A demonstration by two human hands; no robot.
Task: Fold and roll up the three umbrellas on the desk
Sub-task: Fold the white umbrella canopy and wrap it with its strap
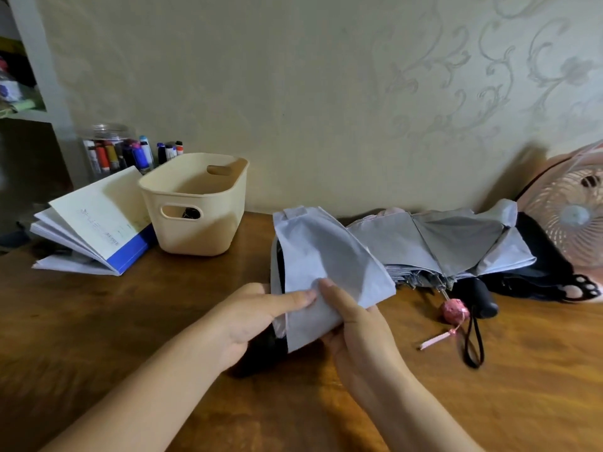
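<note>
Wood-grained desk is set against a patterned wall. Over its near middle the pale grey umbrella is held: the left hand is curled round the dark bundled body, and a canopy flap is pinched by the right hand. The fabric is judged light, limp and slippery over thin ribs; a firm grip on the bundle is advised, panels taken by their edges.

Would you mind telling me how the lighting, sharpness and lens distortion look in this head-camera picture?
Head view: dim, soft indoor light with no glare; the fan throws a smeared shadow on the wall; wide-angle bending leans the shelf at the left edge; left hand, right hand and the held umbrella are reasonably sharp.
</note>
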